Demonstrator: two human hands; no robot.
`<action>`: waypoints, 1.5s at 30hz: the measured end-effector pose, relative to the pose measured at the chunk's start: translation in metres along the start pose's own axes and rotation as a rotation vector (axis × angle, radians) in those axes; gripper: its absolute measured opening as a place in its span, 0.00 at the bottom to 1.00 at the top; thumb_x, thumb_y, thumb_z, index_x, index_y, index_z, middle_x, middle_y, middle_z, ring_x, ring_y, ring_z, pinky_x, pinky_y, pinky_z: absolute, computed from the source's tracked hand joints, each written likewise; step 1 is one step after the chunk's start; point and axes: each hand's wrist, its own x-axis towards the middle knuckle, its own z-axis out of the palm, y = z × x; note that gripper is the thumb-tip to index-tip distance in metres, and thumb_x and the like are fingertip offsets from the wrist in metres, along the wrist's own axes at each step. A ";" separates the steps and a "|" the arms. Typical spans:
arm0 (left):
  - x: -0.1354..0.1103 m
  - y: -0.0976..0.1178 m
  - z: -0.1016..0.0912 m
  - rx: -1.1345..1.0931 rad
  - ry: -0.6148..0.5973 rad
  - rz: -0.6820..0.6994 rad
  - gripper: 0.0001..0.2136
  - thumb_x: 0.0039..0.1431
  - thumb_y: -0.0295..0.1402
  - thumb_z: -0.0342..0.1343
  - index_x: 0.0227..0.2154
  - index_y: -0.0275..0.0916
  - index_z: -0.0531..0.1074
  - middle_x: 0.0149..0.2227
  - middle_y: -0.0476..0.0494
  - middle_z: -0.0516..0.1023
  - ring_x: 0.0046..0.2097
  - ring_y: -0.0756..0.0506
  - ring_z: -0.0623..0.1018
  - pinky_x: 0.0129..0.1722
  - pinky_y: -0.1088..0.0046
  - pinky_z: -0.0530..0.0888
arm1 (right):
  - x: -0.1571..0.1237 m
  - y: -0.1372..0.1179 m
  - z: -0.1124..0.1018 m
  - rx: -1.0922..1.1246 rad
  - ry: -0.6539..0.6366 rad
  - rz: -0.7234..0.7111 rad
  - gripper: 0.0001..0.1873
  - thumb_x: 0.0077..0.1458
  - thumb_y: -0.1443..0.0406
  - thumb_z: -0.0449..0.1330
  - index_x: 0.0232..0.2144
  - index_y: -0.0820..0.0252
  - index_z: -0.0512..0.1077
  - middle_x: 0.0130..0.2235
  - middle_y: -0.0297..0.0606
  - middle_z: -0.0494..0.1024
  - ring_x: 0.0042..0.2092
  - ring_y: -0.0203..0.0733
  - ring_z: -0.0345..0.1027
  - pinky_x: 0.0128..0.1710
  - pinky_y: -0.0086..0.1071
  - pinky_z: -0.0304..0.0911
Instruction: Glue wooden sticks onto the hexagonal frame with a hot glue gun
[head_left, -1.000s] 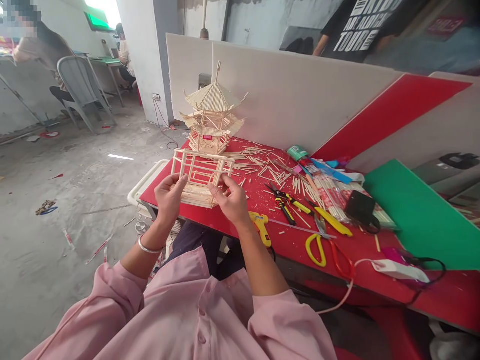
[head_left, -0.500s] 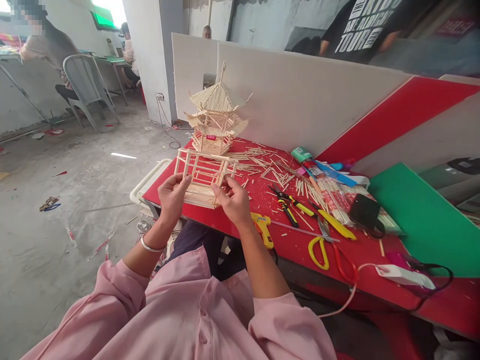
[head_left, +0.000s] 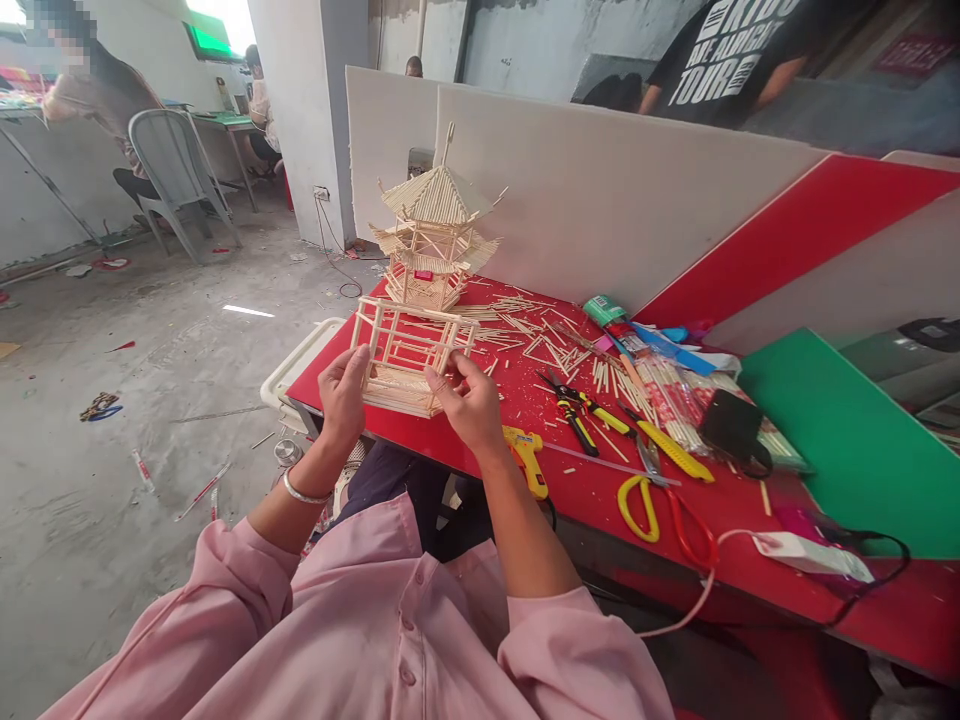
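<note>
A small house-like frame of pale wooden sticks [head_left: 409, 388], with a stick floor and open rails, is held up at the near left edge of the red table. My left hand [head_left: 343, 395] grips its left side, thumb up along a corner post. On the other side my right hand [head_left: 466, 398] pinches the right corner between thumb and fingers. Just behind the frame stands a tiered stick pagoda [head_left: 439, 230] with a pointed roof and a small pink piece at its middle.
Loose sticks [head_left: 517, 325] litter the red table [head_left: 480, 440]. To the right lie a yellow glue gun [head_left: 529, 462], cutting pliers [head_left: 574, 415], red-and-yellow-handled scissors [head_left: 649, 460], a utility knife [head_left: 675, 450], bagged sticks [head_left: 675, 395] and a white power strip [head_left: 814, 556]. White boards [head_left: 585, 190] stand behind.
My left thumb and fingers have shifted slightly up and left on the stick frame's side. My right hand keeps its grip, and the frame stays nearly in place.
</note>
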 end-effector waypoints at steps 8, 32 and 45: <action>0.000 -0.001 -0.004 -0.032 -0.059 0.011 0.10 0.48 0.39 0.66 0.31 0.39 0.82 0.25 0.49 0.74 0.27 0.51 0.69 0.30 0.74 0.67 | -0.004 0.010 -0.003 0.055 -0.056 -0.022 0.21 0.55 0.55 0.61 0.50 0.54 0.75 0.45 0.40 0.78 0.43 0.43 0.69 0.36 0.32 0.65; -0.004 -0.006 -0.006 0.022 -0.095 -0.014 0.14 0.47 0.40 0.68 0.36 0.38 0.81 0.32 0.46 0.80 0.33 0.47 0.77 0.35 0.72 0.73 | -0.007 0.009 0.006 0.098 0.055 0.006 0.20 0.58 0.54 0.59 0.49 0.55 0.77 0.40 0.38 0.78 0.39 0.40 0.69 0.33 0.30 0.63; -0.003 -0.006 -0.006 -0.021 -0.099 -0.019 0.13 0.47 0.38 0.69 0.36 0.38 0.82 0.32 0.47 0.80 0.32 0.48 0.76 0.34 0.73 0.72 | -0.007 0.009 0.007 0.108 0.078 0.004 0.19 0.57 0.55 0.60 0.47 0.55 0.78 0.39 0.37 0.78 0.38 0.39 0.69 0.29 0.28 0.64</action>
